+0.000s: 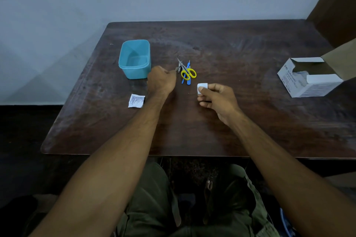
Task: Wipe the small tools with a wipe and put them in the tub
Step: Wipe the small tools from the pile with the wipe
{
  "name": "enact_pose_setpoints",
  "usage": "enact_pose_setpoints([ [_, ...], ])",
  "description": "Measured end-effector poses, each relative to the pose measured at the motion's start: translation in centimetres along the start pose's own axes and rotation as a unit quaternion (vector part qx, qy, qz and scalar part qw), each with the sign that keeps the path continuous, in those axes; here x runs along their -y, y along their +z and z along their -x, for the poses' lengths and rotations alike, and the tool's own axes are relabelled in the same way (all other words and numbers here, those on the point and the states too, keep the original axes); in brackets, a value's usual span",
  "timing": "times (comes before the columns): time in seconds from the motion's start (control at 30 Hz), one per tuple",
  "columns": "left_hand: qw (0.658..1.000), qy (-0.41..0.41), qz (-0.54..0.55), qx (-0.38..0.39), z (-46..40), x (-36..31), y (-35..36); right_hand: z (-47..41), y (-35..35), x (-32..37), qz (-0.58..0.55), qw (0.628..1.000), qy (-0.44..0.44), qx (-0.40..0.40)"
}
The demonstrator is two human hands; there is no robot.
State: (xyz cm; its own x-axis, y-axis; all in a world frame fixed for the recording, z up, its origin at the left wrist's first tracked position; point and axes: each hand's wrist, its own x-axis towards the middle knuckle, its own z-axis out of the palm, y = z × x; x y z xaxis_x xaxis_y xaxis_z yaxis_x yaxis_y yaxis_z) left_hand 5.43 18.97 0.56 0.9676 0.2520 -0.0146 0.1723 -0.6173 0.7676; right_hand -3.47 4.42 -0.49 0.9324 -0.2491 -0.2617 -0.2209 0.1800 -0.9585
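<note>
Now: picking first tool | left hand (160,81) fingers closed on a metal tool's (178,69) end beside scissors (187,72) on tabletop (231,121) | right hand (217,98) fingers pinch wipe (202,88) | tub (134,59) empty, just left | tip: lift it free of the pile, then wipe it with the pad, away from the points.

Scene dimly lit, cool bluish cast throughout. Soft diffuse light, no hard shadows. Faint sheen seen on dark brown wooden table (231,48) at far and left edges. Lower frame nearly black; floor detail lost. Wide-angle distortion noted: table edges bowed, forearms stretched toward corners. Print on white cardboard box (312,82) too soft to read fully.
</note>
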Motion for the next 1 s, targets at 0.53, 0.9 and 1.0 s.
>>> enact_pose_setpoints([
  [0.53, 0.990, 0.030, 0.135, -0.017, 0.1, -0.8, -1.0, 0.4, -0.1, 0.3, -0.021, 1.000, 0.021, 0.000],
  [0.9, 0.991, -0.045, 0.123, 0.043, 0.4, 1.0, -0.4, 0.4, 0.0, 0.1, -0.022, 1.000, 0.010, -0.006],
  [1.0, 0.990, -0.055, 0.112, 0.070, 0.1, 0.4, -0.5, 0.4, 0.1, 0.1, -0.023, 1.000, 0.009, -0.009],
])
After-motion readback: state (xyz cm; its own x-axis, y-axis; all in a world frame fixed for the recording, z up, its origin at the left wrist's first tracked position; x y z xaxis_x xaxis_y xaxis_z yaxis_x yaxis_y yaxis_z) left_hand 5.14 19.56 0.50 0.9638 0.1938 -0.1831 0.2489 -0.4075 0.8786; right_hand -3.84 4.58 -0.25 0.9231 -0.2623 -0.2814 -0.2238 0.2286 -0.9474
